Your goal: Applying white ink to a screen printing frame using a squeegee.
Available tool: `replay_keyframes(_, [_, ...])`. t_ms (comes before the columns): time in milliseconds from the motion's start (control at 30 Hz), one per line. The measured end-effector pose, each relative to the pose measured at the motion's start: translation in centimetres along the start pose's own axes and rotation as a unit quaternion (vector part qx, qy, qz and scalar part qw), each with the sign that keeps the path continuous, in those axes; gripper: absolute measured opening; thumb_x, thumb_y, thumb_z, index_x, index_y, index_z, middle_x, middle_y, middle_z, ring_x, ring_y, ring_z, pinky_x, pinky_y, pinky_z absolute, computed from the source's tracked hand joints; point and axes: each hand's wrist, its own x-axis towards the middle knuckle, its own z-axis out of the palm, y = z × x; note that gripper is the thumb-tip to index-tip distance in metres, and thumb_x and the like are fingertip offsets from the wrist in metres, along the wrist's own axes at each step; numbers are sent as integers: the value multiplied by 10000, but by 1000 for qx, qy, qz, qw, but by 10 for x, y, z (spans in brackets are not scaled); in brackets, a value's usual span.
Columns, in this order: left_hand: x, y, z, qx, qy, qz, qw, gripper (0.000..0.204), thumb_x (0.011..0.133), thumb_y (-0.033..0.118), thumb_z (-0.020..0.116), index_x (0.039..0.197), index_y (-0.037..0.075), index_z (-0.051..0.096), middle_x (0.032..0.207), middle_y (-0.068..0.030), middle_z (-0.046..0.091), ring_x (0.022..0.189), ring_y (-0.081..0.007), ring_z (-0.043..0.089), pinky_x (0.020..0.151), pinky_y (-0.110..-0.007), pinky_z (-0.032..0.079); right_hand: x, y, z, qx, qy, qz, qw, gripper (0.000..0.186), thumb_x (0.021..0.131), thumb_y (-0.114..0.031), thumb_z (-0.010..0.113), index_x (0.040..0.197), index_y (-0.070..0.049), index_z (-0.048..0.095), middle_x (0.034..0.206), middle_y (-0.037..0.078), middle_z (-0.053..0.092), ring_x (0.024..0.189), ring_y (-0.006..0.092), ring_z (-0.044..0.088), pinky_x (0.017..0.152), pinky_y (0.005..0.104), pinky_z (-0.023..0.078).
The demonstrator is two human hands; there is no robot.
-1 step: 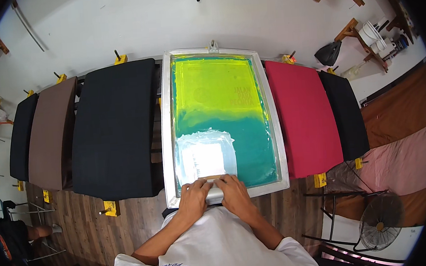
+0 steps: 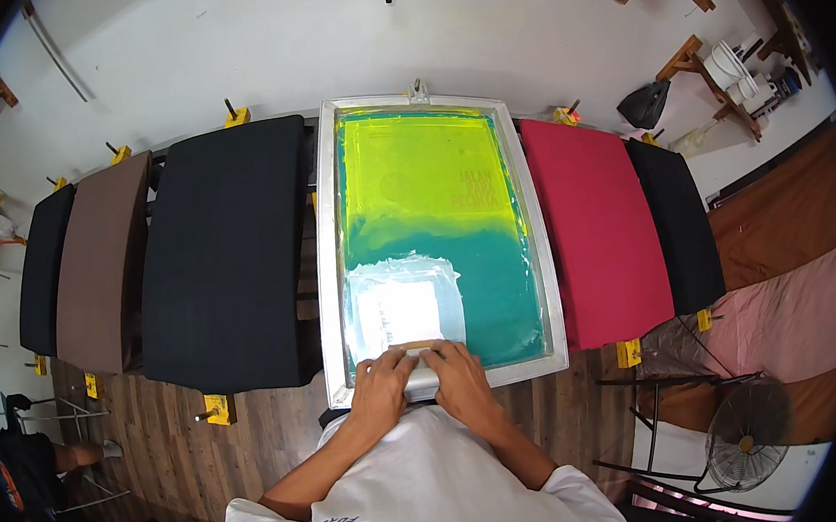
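Observation:
In front of me lies a screen printing frame [image 2: 549, 290] with silvery metal edges. Its mesh is green [image 2: 498, 284], with yellow-green over the far half and faint lettering there. White ink [image 2: 407, 306] covers a squarish patch at the near left of the mesh. At the near end, both hands are closed on a squeegee [image 2: 417, 345], of which a brown strip shows above the fingers. My left hand [image 2: 381, 387] grips its left part and my right hand [image 2: 457, 376] its right part, thumbs close together. The squeegee's lower edge is hidden by the fingers.
Left of the frame stand a black fabric-covered board [image 2: 226, 256], a brown one [image 2: 104, 266] and another black one. A red board [image 2: 600, 232] and a black board [image 2: 678, 226] are on the right. A standing fan [image 2: 746, 441] is at the lower right; a person's leg [image 2: 80, 456] shows at lower left.

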Motion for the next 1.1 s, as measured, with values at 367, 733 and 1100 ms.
replay_keyframes(367, [-5, 1, 2, -21, 12, 21, 999, 567, 654, -69, 665, 1212, 27, 629, 1264, -189, 606, 1097, -349, 607, 856, -432, 464, -8, 0, 7, 15, 16, -6, 1000, 407, 736, 73, 575, 1136, 17, 631, 1127, 172, 588, 1056, 351, 570, 835, 455, 495])
replay_keyframes(733, [-11, 3, 1, -18, -11, 19, 1000, 550, 651, -68, 673, 1193, 19, 639, 1238, -189, 626, 1071, -348, 622, 871, -435, 453, -14, 0, 6, 35, 8, -1, 999, 414, 713, 92, 577, 1116, 21, 633, 1086, 187, 602, 1051, 366, 568, 860, 446, 490])
replay_keyframes(1100, [37, -9, -27, 0, 36, 45, 998, 473, 615, -96, 617, 1071, 14, 671, 944, -195, 679, 837, -383, 666, 764, -445, 527, 40, 2, -18, 30, -13, 19, 999, 483, 640, 114, 603, 1099, -24, 664, 1023, 157, 617, 1014, 359, 578, 883, 425, 484])
